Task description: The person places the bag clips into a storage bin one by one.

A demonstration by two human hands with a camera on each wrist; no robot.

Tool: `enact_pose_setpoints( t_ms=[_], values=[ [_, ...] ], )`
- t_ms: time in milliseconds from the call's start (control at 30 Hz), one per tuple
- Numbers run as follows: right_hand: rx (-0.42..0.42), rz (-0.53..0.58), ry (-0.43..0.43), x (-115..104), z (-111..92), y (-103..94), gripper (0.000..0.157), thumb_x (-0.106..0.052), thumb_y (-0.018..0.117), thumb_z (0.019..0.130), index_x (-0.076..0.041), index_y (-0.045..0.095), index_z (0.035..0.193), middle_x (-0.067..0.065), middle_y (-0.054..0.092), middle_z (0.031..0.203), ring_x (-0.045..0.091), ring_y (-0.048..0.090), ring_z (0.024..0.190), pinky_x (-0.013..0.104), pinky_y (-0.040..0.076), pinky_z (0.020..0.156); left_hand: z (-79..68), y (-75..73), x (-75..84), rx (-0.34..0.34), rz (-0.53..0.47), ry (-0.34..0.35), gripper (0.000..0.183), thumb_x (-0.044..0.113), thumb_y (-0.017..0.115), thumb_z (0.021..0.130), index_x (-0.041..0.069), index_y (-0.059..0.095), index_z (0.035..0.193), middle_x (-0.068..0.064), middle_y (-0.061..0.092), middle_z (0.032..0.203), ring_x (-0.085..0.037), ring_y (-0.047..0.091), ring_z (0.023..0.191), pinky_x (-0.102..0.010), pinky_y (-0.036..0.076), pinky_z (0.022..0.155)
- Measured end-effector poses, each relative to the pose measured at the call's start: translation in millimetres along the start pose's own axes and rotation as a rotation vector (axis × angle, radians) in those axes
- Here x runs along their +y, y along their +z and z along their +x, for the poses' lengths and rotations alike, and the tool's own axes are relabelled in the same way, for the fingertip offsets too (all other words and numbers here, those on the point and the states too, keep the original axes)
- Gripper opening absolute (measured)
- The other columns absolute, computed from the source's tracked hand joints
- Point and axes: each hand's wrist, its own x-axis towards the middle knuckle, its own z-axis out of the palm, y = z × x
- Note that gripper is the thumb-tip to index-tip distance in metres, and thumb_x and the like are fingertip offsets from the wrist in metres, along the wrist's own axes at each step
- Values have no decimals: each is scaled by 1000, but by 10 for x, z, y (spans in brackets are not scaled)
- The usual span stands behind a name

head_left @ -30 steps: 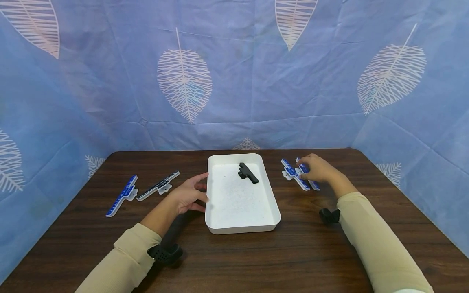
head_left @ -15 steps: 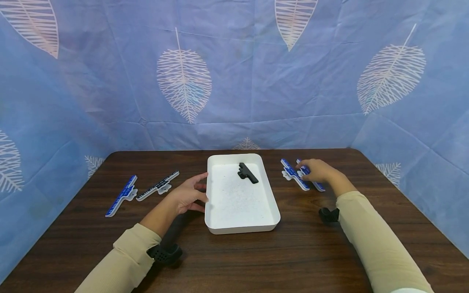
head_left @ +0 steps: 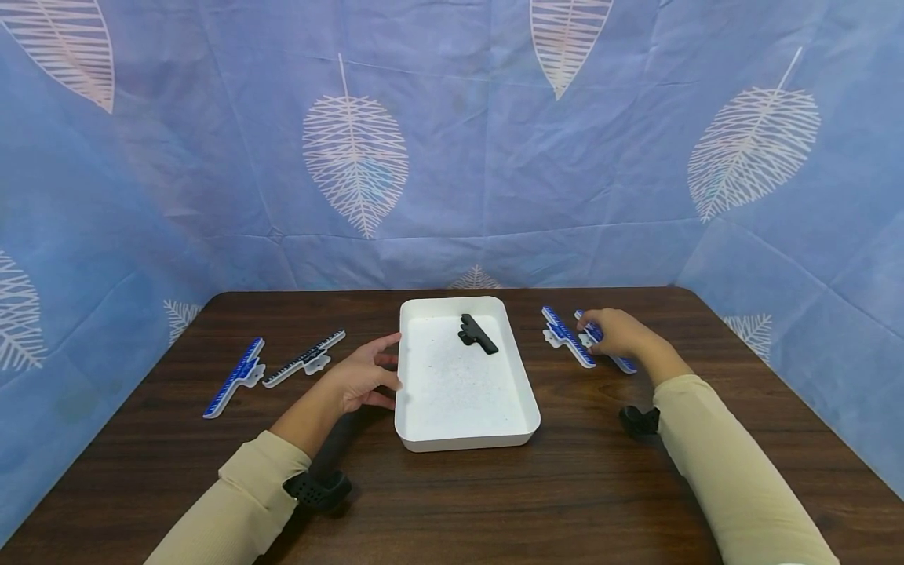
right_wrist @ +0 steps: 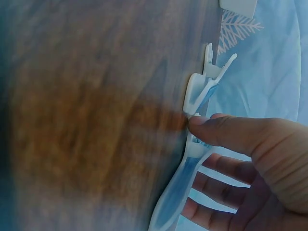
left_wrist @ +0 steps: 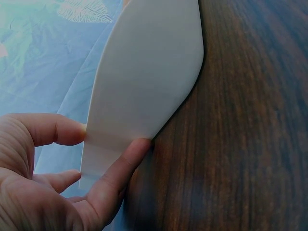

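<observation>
Your right hand point(head_left: 623, 334) pinches a long blue-and-white plastic clip point(head_left: 593, 333) right of the white rectangular tray point(head_left: 466, 408); your left hand point(head_left: 363, 377), grasping nothing, touches the tray's left wall. The pinched clip's long axis slants, far end toward the tray; your right hand is nearer. A second blue-and-white clip point(head_left: 569, 337) lies between it and the tray, a small black clip point(head_left: 479, 334) inside. Left of the tray, a third blue-and-white clip point(head_left: 236, 378) and a black-and-white clip point(head_left: 306, 359) lie on the brown counter point(head_left: 565, 502).
</observation>
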Motion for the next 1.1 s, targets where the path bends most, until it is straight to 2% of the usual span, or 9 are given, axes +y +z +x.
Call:
enact_pose_setpoints(
  t_ms=[100, 333, 733, 1100],
  values=[
    [5, -7, -11, 0, -15, -7, 34, -5, 74, 82, 0, 64, 115, 29, 60, 118, 47, 56, 108, 61, 44, 91, 1, 0, -1, 5, -3, 0, 93, -19, 59, 77, 16, 23, 156, -23, 35, 144, -40, 56, 108, -53, 56, 75],
    [19, 6, 20, -5, -41, 10, 36, -4, 74, 82, -1, 65, 116, 29, 59, 121, 44, 56, 108, 62, 43, 93, -12, -8, -6, -24, 2, 26, 94, -21, 57, 76, 11, 19, 156, -27, 33, 144, -41, 54, 109, -55, 55, 74],
    [15, -1, 9, -65, -115, -76, 38, -7, 75, 81, 0, 64, 117, 30, 60, 119, 43, 58, 103, 61, 45, 90, -18, -8, -10, -21, 8, 30, 94, -20, 58, 75, 11, 20, 156, -27, 32, 144, -42, 54, 110, -55, 56, 74],
    [30, -16, -14, -167, -169, -126, 39, -7, 76, 79, -1, 66, 116, 29, 59, 121, 43, 58, 105, 62, 45, 91, -10, -10, -5, -12, 4, 14, 93, -19, 59, 77, 13, 21, 156, -25, 34, 144, -42, 54, 112, -55, 55, 76]
  ],
)
